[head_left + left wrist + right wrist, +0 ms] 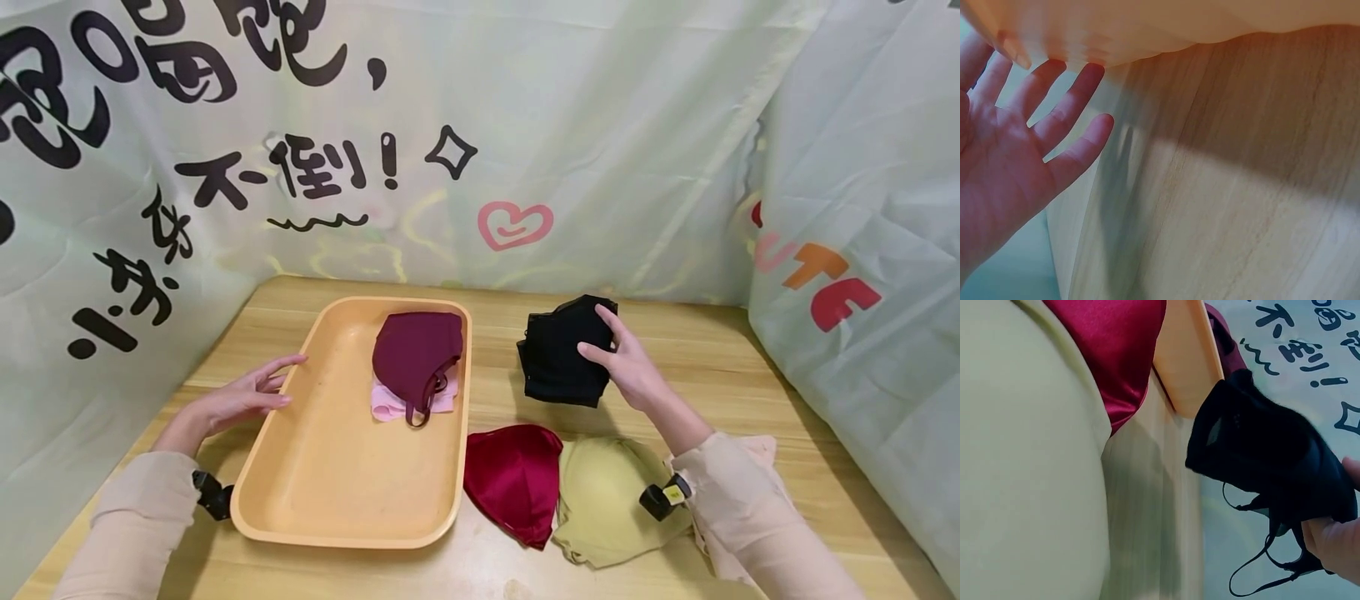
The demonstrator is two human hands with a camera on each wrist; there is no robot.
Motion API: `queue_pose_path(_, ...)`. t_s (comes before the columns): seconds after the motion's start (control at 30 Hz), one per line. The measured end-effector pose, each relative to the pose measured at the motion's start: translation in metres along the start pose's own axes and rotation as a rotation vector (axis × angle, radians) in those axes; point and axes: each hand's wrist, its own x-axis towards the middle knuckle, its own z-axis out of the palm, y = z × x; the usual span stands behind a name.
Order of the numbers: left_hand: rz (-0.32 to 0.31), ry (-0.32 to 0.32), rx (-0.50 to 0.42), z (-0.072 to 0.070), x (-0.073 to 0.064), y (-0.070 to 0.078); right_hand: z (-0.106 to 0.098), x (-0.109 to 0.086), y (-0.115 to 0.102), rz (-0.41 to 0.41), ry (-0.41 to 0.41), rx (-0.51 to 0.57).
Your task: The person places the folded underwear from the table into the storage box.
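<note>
My right hand (633, 367) pinches a folded black bra (562, 354) by its right side, behind the dark red bra. In the right wrist view the black bra (1272, 450) hangs above the wooden table, its thin straps dangling. My left hand (243, 402) is at the left rim of an orange plastic tray (322, 467). Its fingers are spread and fairly straight, with fingertips against the tray's outer wall in the left wrist view. Inside the tray, to the right, a folded burgundy bra (416, 354) lies on a pink folded cloth (386, 404).
Right of the tray lie a shiny dark red bra (517, 479) and a yellow-green bra (607, 500). A pale pink garment (757, 450) is partly hidden under my right forearm. Printed fabric curtains (637, 150) stand behind and at both sides of the wooden table (697, 333).
</note>
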Motion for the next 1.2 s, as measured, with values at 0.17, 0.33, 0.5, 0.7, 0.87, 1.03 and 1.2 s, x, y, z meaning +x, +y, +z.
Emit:
queue_pose_path(0.17,-0.002,0.01,-0.001,0.001,0.0,0.001,0.006,0.003,-0.001,-0.029,-0.015,0.077)
queue_pose_path(0.33,0.01,0.007,0.002,-0.001,-0.001,0.002,0.011,0.008,-0.003,-0.058,-0.008,0.134)
queue_pose_path(0.5,0.009,0.008,0.001,0.0,-0.001,0.004,0.014,0.009,-0.005,-0.067,-0.001,0.163)
queue_pose_path(0.7,0.009,-0.001,-0.006,0.001,-0.001,0.004,0.016,0.008,-0.008,-0.056,0.019,0.179)
queue_pose_path(0.87,0.009,0.001,0.001,0.002,0.0,0.004,0.018,0.01,-0.011,-0.059,0.044,0.206)
queue_pose_path(1.03,0.003,0.006,0.0,0.002,0.0,0.004,0.019,0.011,-0.012,-0.05,0.06,0.207)
queue_pose_path(1.2,-0.002,0.011,0.009,0.002,0.0,0.002,0.02,0.012,-0.014,-0.047,0.069,0.231)
